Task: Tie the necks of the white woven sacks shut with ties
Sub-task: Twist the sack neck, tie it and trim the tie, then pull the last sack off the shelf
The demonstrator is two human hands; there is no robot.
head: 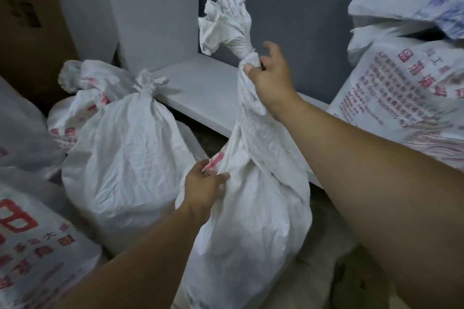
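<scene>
Head view: white woven sack (pixel 251 221) stands upright at centre, long axis vertical, gathered neck (pixel 247 57) pointing up, mouth frills flared above. Right hand (pixel 270 75) grips the neck, thumb and lower fingers curled round it, index finger lifted. Left hand (pixel 204 187) pinches fabric at the sack's shoulder. Tied sack (pixel 125 158) stands just left.

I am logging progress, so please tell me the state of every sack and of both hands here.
Held sack: upright, neck gathered tight, top flared; tie not visible.
Right hand: grips the held sack's neck.
Left hand: pinches fabric on its shoulder.
Plain sack at left: standing, neck cinched shut.
Sack behind it: neck bunched shut.
Printed sack at right: lying flat; neck state unclear.
</scene>
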